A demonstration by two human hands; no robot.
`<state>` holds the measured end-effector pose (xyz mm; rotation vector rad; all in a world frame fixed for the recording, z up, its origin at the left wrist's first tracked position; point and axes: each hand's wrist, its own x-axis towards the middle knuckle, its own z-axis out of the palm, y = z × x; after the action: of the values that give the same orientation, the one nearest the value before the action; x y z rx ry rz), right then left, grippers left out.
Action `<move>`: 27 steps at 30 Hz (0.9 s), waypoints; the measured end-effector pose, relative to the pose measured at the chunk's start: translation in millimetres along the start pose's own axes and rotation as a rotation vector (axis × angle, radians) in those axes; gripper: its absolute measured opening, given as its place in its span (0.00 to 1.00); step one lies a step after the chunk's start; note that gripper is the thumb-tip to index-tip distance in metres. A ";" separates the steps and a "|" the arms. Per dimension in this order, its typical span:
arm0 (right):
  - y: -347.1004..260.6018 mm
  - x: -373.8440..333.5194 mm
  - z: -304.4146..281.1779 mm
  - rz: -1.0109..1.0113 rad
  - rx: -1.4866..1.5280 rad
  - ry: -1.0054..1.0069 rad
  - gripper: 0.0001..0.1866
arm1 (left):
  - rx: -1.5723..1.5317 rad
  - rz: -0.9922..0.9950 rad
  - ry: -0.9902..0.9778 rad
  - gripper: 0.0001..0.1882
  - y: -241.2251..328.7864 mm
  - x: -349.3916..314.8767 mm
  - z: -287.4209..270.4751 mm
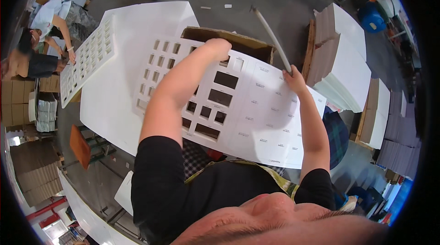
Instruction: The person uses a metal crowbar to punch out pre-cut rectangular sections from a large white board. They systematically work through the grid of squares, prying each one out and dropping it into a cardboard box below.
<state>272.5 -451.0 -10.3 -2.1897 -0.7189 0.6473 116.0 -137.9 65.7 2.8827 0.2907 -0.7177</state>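
A large white printed board (270,126) lies slanted in front of me. Rectangular openings run through its left and middle parts, while its right part is uncut and has small print. My left hand (217,49) is closed at the board's far edge, beside an opening; its fingertips are hidden. In my right hand (294,80), near the board's far right edge, is a long, thin, pale stick (270,34). It points up and away from me and ends in a dark tip.
Behind the board is an open cardboard box (256,48). White sheets (123,29) cover the table at left, where another person (46,25) handles a second cut-out board (73,87). Stacks of white board (343,66) stand on the right. Scraps (228,6) lie on the floor.
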 end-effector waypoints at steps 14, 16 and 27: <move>-15.2 -215.4 -6.9 -0.005 0.261 -0.066 0.14 | -0.116 0.035 0.098 0.19 -20.8 -3.7 28.7; -24.9 -247.4 4.0 0.100 0.336 -0.113 0.16 | -0.135 0.050 0.107 0.19 -22.2 -1.4 31.7; -66.8 -272.2 22.5 -0.049 0.266 0.049 0.15 | -0.089 0.058 0.064 0.15 -21.8 0.6 34.8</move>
<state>43.6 -581.3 88.1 -1.9316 -0.6212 0.6244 96.2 -123.6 32.8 2.8207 0.2389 -0.5887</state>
